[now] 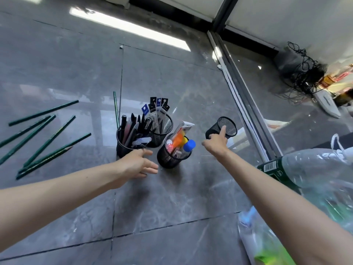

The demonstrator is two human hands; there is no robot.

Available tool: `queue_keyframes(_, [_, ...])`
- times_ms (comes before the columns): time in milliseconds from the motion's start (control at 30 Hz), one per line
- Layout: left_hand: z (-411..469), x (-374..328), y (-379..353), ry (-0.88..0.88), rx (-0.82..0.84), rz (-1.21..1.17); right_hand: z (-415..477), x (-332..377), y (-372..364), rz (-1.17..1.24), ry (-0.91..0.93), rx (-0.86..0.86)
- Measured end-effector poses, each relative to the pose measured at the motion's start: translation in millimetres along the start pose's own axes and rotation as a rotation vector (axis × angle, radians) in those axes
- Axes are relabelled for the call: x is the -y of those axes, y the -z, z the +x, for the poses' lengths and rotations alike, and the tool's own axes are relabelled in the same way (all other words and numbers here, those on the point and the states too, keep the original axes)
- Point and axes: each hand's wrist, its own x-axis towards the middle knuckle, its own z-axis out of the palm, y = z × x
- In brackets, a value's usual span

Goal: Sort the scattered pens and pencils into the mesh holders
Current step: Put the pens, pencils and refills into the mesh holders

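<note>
We have our right hand wrapped around the empty black mesh holder, which is tipped over with its open mouth turned up and away from us, the index finger lying across the rim while the other fingers close on the wall nearest us. Our left hand hovers low with its fingers spread and nothing in it, just in front of the black mesh holder packed with dark pens. Behind that one stands a second black mesh holder stuffed with packaged refills, and beside it a third black mesh holder with the orange, yellow and blue items. The dark green wooden pencils lie scattered on the glossy grey tiled floor, well apart from the holders on our left, with one more green pencil lying on the floor behind the pen holder. The step in hand, as we judge it, is bringing the empty holder over to receive those pencils. To do it well we should right it and set it down flat on the open floor between the full holders and the pencils, not crowding the three that already stand. Mesh is light and will likely tip, so we had better steady it with one hand while the other gathers the pencils and lowers them in upright.
</note>
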Motion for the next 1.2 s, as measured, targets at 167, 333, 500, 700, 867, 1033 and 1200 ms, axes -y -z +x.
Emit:
queue_keyframes(167, [2.7,-4.2,1.2,-0.005,-0.014,0.008,21.5,0.1,13.2,0.133,-0.050,0.008])
queue_keyframes(333, [-1.5,-4.3,10.7,-0.040,-0.014,0.051,18.8,-2.7,18.9,0.172,0.019,-0.041])
queue_keyframes(500, [-9.0,-0.4,26.8,-0.068,-0.006,0.098,3.4,-6.3,21.2,-0.098,0.060,-0.095])
queue_keyframes(700, [-17.7,9.8,60.3,-0.067,-0.003,0.154,-34.4,10.0,13.2,-0.465,0.049,0.099])
queue_keyframes(867, [-20.0,17.1,82.3,-0.046,-0.014,0.224,-84.4,37.8,-8.4,-0.466,0.033,0.286])
queue_keyframes(1033, [-21.6,15.2,92.9,-0.062,-0.026,0.316,-135.2,67.5,-35.0,-0.379,0.098,0.431])
queue_keyframes(1200, [-31.7,14.5,108.3,-0.041,-0.046,0.405,-171.8,111.4,-66.0,-0.497,0.319,0.506])
